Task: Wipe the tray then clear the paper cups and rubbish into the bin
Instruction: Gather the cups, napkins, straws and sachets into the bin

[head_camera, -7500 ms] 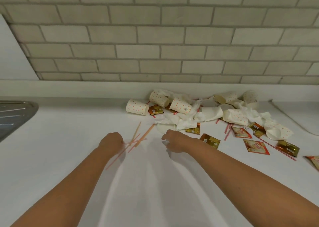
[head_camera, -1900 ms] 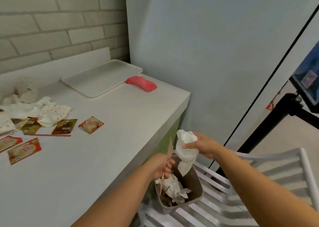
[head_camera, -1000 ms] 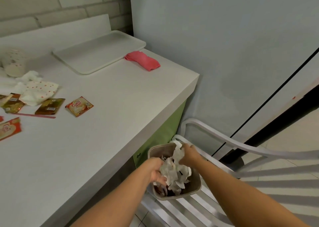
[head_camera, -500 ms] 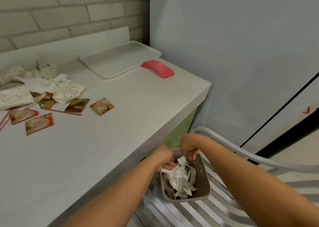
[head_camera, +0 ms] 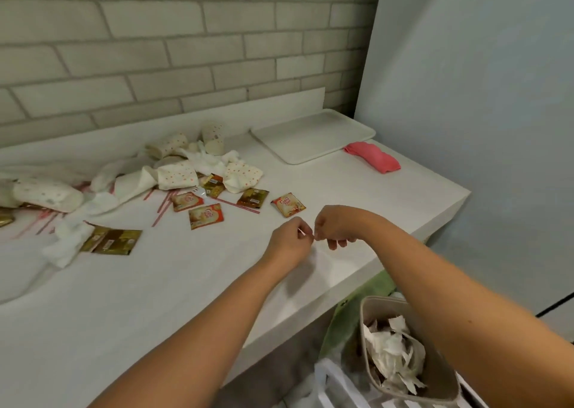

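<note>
The tray (head_camera: 313, 137) is lying bare and the bin (head_camera: 435, 386) is holding tissue, but paper cups (head_camera: 177, 174) and sachets (head_camera: 206, 216) are littering the bench (head_camera: 155, 299). The left hand (head_camera: 290, 242) and right hand (head_camera: 337, 227) are meeting above it, fingers curled; whether they are pinching anything is unclear.

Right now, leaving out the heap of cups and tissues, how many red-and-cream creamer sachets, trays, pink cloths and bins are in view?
Red-and-cream creamer sachets: 3
White rectangular plastic tray: 1
Pink folded cloth: 1
Beige bin: 1
Total: 6
</note>
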Tool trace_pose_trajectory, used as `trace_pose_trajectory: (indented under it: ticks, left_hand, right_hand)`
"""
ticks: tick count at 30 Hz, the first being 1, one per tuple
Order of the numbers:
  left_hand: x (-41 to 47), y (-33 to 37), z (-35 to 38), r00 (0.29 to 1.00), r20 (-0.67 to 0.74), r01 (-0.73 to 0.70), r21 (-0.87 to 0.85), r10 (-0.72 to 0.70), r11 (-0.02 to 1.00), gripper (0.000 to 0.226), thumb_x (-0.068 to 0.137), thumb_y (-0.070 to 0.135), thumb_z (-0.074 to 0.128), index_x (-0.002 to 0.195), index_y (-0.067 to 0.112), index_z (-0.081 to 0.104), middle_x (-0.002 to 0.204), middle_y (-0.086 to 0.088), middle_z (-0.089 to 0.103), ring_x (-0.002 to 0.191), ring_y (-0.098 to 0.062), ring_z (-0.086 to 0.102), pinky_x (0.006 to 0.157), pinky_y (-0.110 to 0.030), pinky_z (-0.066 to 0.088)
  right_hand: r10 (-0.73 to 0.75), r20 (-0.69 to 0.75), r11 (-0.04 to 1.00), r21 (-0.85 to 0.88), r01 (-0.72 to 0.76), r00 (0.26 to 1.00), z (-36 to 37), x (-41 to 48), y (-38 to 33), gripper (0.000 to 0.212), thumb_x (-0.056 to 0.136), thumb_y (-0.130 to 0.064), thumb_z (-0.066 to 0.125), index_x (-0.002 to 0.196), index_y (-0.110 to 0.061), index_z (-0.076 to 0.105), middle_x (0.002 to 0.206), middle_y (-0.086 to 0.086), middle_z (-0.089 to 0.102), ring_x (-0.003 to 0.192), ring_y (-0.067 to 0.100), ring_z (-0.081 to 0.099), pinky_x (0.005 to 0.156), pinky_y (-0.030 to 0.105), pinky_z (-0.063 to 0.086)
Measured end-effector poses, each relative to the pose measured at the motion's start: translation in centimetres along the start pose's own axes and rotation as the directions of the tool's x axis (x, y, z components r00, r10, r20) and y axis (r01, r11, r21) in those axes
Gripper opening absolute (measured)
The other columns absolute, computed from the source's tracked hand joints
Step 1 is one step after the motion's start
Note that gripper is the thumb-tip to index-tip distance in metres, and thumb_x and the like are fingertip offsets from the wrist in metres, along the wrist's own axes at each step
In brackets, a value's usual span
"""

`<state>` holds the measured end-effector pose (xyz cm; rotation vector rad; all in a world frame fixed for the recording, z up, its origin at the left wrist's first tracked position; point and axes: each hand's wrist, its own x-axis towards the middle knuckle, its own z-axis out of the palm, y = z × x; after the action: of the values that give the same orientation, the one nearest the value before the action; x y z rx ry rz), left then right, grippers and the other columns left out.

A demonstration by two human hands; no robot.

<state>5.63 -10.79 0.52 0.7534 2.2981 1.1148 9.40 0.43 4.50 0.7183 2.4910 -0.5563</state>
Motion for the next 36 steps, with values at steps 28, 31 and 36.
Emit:
trace_pose_trajectory:
  ticks: [28, 31, 36]
  left_hand:
    - [-6.6, -23.5, -30.3, 0.820, -0.482, 0.555, 0.544, -0.307, 0.629, 0.075, 0.077, 0.055, 0.065, 0.136, 0.024, 0.030, 0.141, -0.009, 0.025, 0.130, -0.028, 0.029, 0.099, -0.039, 0.038]
    - [-6.9, -24.7, -31.3, 0.829, -0.393, 0.558, 0.535, -0.398, 0.634, 0.088, 0.073, 0.045, 0.073, 0.140, 0.020, 0.023, 0.142, -0.010, 0.020, 0.132, -0.029, 0.027, 0.097, -0.037, 0.040]
    - [-7.2, -26.6, -32.6, 0.873, -0.276, 0.488, 0.518, -0.402, 0.703, 0.058, 0.085, 0.031, 0.063, 0.133, 0.014, 0.037, 0.134, -0.010, 0.034, 0.124, -0.027, 0.040, 0.096, -0.032, 0.041]
  right_hand:
    - [-0.388, -0.070, 0.921, -0.061, 0.384, 0.919, 8.6, 7.0, -31.7, 0.016, 0.084, -0.007, 0.040, 0.085, -0.008, 0.056, 0.081, 0.013, 0.056, 0.052, 0.018, 0.041, 0.045, 0.022, 0.031]
    - [-0.430, -0.152, 0.902, -0.118, 0.415, 0.890, 9.4, 7.9, -33.2, 0.024, 0.088, -0.012, 0.046, 0.102, -0.005, 0.063, 0.105, 0.013, 0.063, 0.075, 0.019, 0.051, 0.060, 0.026, 0.039]
    - [-0.534, -0.251, 0.845, -0.198, 0.497, 0.808, 10.0, 8.9, -35.7, 0.045, 0.088, -0.006, 0.053, 0.129, -0.023, 0.049, 0.123, 0.008, 0.044, 0.105, 0.027, 0.052, 0.072, 0.029, 0.040]
